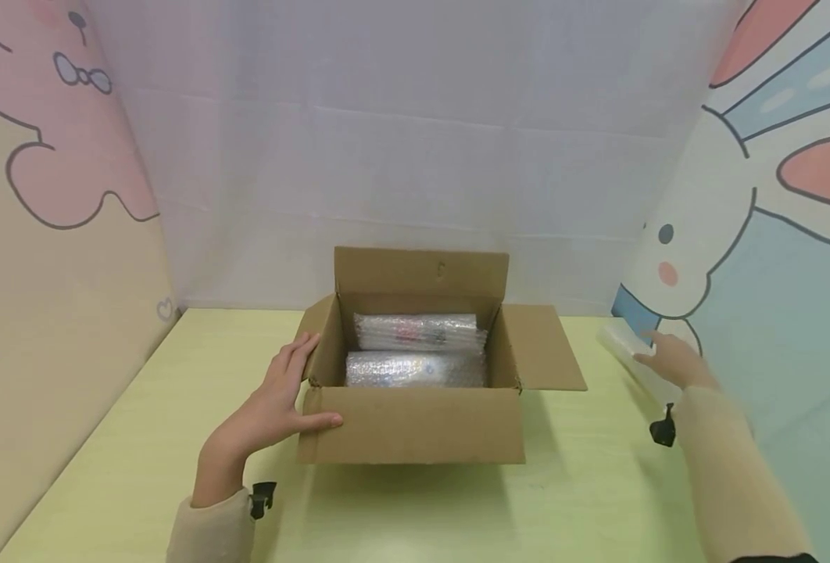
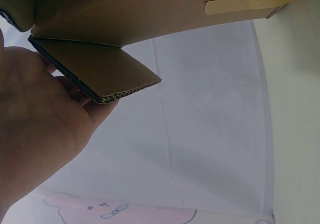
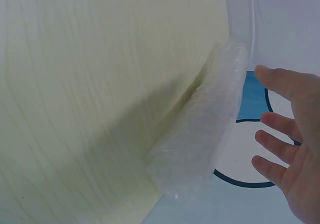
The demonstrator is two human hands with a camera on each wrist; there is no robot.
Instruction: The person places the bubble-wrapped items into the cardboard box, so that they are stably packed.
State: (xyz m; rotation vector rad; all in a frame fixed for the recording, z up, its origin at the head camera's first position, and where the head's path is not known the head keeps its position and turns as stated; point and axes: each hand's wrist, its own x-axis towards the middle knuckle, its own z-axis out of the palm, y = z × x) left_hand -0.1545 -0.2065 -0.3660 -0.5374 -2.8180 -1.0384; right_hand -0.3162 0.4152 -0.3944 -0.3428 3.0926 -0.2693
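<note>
An open cardboard box stands mid-table with its flaps spread. Two packages wrapped in bubble wrap lie inside: a rear package with red showing through and a front package. My left hand rests at the box's near left corner, its fairly straight fingers along the left flap and its thumb on the front flap. The left wrist view shows those fingers partly hidden behind the side flap. On the right, my right hand is beside a bubble-wrapped package, fingers spread and apart from it.
The pale yellow table reaches back to a white cloth backdrop. Cartoon-printed panels close in the left side and the right side, where a rabbit print stands close behind the right hand. The box's right flap sticks outward over the table.
</note>
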